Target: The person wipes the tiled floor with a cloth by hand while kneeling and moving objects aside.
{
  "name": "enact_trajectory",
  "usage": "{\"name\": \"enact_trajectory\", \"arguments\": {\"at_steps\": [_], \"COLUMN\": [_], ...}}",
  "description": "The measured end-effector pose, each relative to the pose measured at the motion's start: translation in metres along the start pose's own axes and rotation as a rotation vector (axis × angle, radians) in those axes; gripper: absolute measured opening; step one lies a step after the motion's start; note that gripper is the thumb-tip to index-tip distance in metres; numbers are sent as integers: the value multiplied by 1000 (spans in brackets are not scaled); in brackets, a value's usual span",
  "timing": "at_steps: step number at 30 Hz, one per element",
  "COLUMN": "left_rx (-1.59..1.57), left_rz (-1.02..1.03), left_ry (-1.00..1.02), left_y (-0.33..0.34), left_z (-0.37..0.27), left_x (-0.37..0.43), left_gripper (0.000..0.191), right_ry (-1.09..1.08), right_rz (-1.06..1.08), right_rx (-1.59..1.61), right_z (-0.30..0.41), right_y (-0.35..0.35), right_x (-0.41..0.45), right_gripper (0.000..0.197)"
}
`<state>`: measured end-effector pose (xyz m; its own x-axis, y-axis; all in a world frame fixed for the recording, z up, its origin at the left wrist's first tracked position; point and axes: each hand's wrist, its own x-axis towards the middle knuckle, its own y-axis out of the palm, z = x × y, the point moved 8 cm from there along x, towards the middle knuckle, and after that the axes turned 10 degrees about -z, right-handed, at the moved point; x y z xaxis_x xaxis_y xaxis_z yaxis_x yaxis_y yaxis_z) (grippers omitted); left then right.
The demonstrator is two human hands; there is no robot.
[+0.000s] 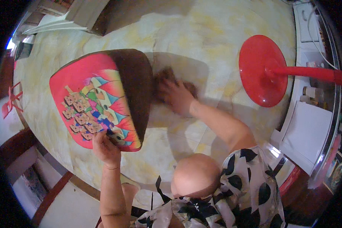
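My left hand (107,148) rests at the near edge of a soft-looking stool or cushion block (62,71), its fingers at the printed top. That top is pink with cartoon children and lotus petals, and its side is dark brown. To the right of the block, my right hand (178,98) reaches low over the floor, its fingers spread and blurred. A dark brown thing (191,89) lies under or beside that hand; what it is, and whether the fingers grip it, cannot be told.
A red round base with a post (256,71) stands at the right, near white cabinets (305,128). A pale furniture piece (82,14) is at the upper left. A small red chair (12,99) is at the far left, on yellow-mottled floor (216,28).
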<state>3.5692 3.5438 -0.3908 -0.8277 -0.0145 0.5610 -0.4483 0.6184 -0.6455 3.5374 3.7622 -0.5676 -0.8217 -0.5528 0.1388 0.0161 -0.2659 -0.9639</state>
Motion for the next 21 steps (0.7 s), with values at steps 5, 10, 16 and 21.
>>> {"name": "enact_trajectory", "arguments": {"at_steps": [5,10,16,21], "left_rx": [54,187,15,214], "left_rz": [15,77,-5,-68], "left_ry": [-125,60,-85,217], "left_y": [-4,51,54,70], "left_z": [23,-17,4,-32], "left_x": [27,79,72,88], "left_gripper": [9,9,11,13], "right_ry": [1,800,1855,2251], "right_rz": [192,326,-105,67], "right_rx": [269,0,-349,-428], "right_z": [54,-5,-40,-111], "right_y": [17,-11,-30,-32], "right_x": [-169,-378,-536,-597], "right_gripper": [57,58,54,53]}}
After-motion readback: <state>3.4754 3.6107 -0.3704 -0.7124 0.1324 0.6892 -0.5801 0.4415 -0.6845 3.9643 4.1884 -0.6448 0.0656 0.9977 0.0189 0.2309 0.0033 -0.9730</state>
